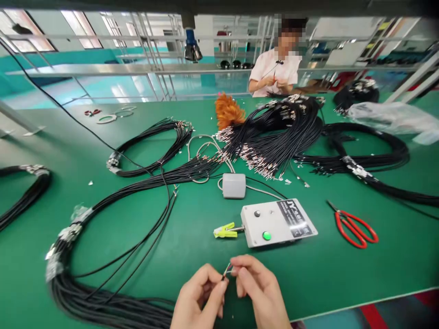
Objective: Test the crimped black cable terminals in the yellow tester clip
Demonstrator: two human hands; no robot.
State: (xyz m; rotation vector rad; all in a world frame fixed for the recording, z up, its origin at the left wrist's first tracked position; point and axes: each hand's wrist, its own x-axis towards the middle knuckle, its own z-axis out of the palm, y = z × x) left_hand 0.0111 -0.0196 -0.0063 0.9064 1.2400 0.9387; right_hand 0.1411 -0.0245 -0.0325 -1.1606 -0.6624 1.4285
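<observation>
My left hand (200, 297) and my right hand (259, 285) meet at the table's near edge, both pinching the metal-tipped end of a thin black wire (226, 270). The wire runs from a big coil of black wires (103, 301) at my left. Just beyond my hands stands a grey tester box (277, 222) with a lit green button (266, 236), a black knob and a yellow-green clip (224, 230) on its left side.
Red-handled scissors (355, 227) lie to the right. A small grey adapter (233, 185), several bundles of black terminal-tipped wires (274, 137) and an orange duster (228, 112) fill the green table (394, 260). A person in a pink shirt (274, 73) works across it.
</observation>
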